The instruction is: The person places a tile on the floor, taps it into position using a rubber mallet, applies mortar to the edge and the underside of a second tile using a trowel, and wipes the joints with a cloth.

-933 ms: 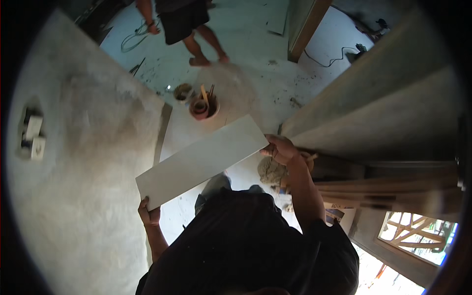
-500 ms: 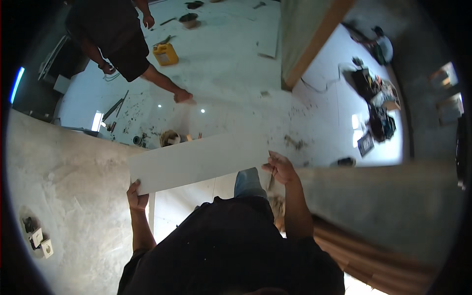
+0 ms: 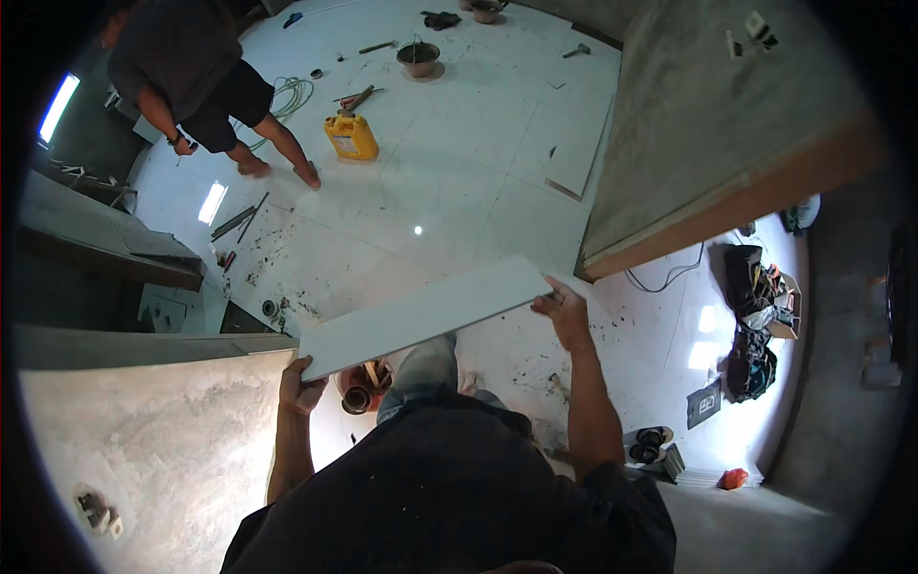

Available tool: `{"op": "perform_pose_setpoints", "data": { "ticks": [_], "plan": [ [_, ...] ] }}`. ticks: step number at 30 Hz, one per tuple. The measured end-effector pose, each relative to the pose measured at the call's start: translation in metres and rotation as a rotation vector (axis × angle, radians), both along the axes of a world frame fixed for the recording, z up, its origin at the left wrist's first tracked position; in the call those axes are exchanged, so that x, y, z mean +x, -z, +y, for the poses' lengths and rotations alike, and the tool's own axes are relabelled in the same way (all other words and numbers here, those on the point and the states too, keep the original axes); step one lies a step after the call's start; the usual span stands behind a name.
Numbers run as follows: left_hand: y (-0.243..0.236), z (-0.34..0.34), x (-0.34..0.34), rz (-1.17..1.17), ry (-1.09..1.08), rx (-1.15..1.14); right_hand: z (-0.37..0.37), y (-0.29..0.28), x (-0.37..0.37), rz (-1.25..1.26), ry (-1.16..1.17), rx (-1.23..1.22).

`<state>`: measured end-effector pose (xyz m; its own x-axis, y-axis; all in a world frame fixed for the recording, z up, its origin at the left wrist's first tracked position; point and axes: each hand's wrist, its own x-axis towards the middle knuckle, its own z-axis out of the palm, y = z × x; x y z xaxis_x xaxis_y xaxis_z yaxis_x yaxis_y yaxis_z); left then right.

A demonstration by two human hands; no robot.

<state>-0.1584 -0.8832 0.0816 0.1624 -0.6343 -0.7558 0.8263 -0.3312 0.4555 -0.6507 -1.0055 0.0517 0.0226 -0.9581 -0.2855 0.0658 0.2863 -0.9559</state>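
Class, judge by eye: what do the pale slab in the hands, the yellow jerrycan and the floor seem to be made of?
Pale slab: perhaps ceramic tile, smooth-looking; it appears stiff, flat and straight-edged, but coated board is possible.
Yellow jerrycan: probably smooth moulded plastic; bright, rounded body.
Floor: likely glazed tile, glossy; joint lines and mirrored light show.

Panel: plain white. Floor: white, dark-speckled, shows thin grid lines. Jerrycan: yellow. Wearer's shirt: black. Wall edge: brown.
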Motion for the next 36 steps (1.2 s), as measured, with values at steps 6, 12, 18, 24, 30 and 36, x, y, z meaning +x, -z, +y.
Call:
{"op": "perform_pose_setpoints", "data": {
  "ticks": [6,12,18,24,30,36],
  "plan": [
    [0.056,-0.160,0.020,0.112,-0.046,-0.022,-0.173,0.003,0.008,-0.129,0.019,0.028],
    [0.001,-0.386,-0.021,-0.088,0.176,-0.001,-0.307,0.009,-0.010,-0.266,0.319,0.109],
    [-0.018,-0.611,-0.071,-0.168,0.658,-0.310,-0.406,0.052,-0.032,-0.551,0.990,0.182],
    [0.051,-0.842,-0.139,-0.388,1.012,-0.217,-0.544,0.103,-0.092,-0.745,1.067,0.040],
    [0.117,-1.041,-0.185,-0.648,0.600,-0.051,-0.804,0.105,-0.135,-0.565,1.034,0.170],
    [0.144,-1.223,-0.148,-0.484,0.173,-0.014,-1.119,0.068,-0.131,-0.566,0.834,0.247]
  ]
}}
